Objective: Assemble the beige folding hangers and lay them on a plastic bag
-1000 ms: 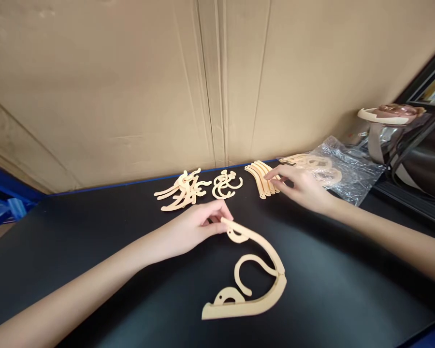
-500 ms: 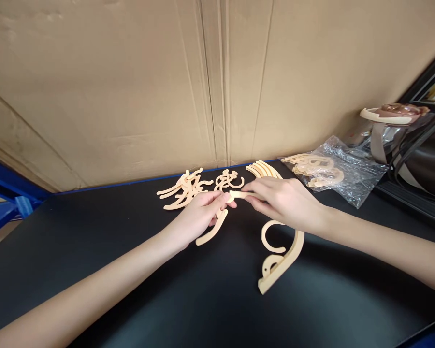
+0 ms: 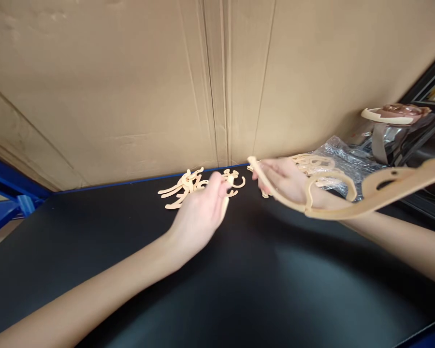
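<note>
My right hand (image 3: 284, 181) is closed on a beige folding hanger (image 3: 342, 213), which is lifted off the table and stretches toward the right edge of the view. Its hook (image 3: 333, 176) curls up from the middle, and a slotted part shows farther right. My left hand (image 3: 201, 210) is pinched, its fingers partly turned away. A beige curved hanger arm (image 3: 224, 208) sticks out along its palm side. Just beyond the left hand lies a pile of loose hanger arms (image 3: 183, 187). Between the hands are several small hook pieces (image 3: 238, 182).
A clear plastic bag (image 3: 353, 157) with beige parts lies behind my right forearm. Farther right stands a brown and cream object (image 3: 391, 116) near dark cables. Cardboard (image 3: 130, 87) walls the back of the black table (image 3: 221, 290). A blue frame (image 3: 18, 193) is at the left.
My hands have moved apart. The right hand has turned over, swinging the hanger up and to the right. The left hand has rotated, with its curved arm now mostly hidden.
</note>
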The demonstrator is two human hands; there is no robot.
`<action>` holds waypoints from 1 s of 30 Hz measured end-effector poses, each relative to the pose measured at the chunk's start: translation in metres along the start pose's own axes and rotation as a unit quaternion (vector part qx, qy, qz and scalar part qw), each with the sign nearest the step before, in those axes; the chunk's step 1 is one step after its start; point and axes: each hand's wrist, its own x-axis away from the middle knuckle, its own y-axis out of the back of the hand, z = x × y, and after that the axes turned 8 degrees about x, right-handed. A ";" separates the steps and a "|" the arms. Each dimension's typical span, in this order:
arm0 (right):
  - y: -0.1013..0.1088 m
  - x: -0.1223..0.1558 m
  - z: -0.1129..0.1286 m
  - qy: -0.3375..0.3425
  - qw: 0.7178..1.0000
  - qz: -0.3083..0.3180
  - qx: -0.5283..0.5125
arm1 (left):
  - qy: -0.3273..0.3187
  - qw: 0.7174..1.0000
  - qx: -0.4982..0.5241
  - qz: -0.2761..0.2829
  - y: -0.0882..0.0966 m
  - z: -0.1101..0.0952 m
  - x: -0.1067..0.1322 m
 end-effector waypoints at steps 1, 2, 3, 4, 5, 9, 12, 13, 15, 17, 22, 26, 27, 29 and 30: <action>0.003 -0.003 -0.001 -0.044 0.995 -0.007 -0.089 | 0.016 1.000 -0.017 -0.006 0.004 0.007 -0.007; 0.006 -0.006 -0.002 -0.081 0.985 -0.010 -0.155 | 0.037 0.998 -0.043 0.001 0.008 0.015 -0.015; 0.009 -0.009 -0.002 -0.112 0.973 -0.010 -0.201 | 0.047 0.996 -0.072 0.003 0.011 0.025 -0.023; 0.010 -0.010 0.000 -0.139 0.962 -0.007 -0.233 | 0.050 0.996 -0.081 -0.002 0.014 0.036 -0.031; 0.011 -0.011 0.003 -0.161 0.953 -0.010 -0.257 | 0.050 0.995 -0.085 -0.011 0.015 0.047 -0.039; 0.011 -0.012 0.010 -0.190 0.926 -0.071 -0.319 | 0.035 0.996 -0.076 -0.029 0.013 0.075 -0.056; 0.014 -0.010 0.003 -0.174 0.925 -0.141 -0.307 | 0.015 0.998 -0.045 -0.044 0.009 0.068 -0.052; 0.015 -0.008 0.000 -0.164 0.927 -0.166 -0.295 | 0.012 0.999 -0.015 -0.030 0.008 0.060 -0.048; 0.018 -0.005 -0.004 -0.136 0.929 -0.215 -0.270 | 0.047 0.985 0.157 0.050 0.006 0.041 -0.036; 0.018 -0.002 -0.004 -0.109 0.926 -0.252 -0.259 | 0.133 0.905 0.356 0.194 0.003 0.021 -0.024; 0.011 0.005 0.006 -0.092 0.906 -0.277 -0.306 | 0.233 0.793 0.494 0.268 -0.006 -0.003 -0.004; 0.006 0.014 0.000 -0.067 0.940 -0.213 -0.257 | 0.319 0.751 0.556 0.155 -0.008 0.004 -0.007; 0.004 0.016 -0.003 -0.062 0.956 -0.187 -0.217 | 0.333 0.743 0.563 0.143 -0.008 0.007 -0.008; 0.002 0.022 -0.008 -0.046 0.985 -0.126 -0.105 | 0.344 0.737 0.565 0.141 -0.006 0.012 -0.010; 0.000 0.025 -0.009 -0.039 0.994 -0.094 -0.041 | 0.344 0.740 0.558 0.148 -0.005 0.013 -0.010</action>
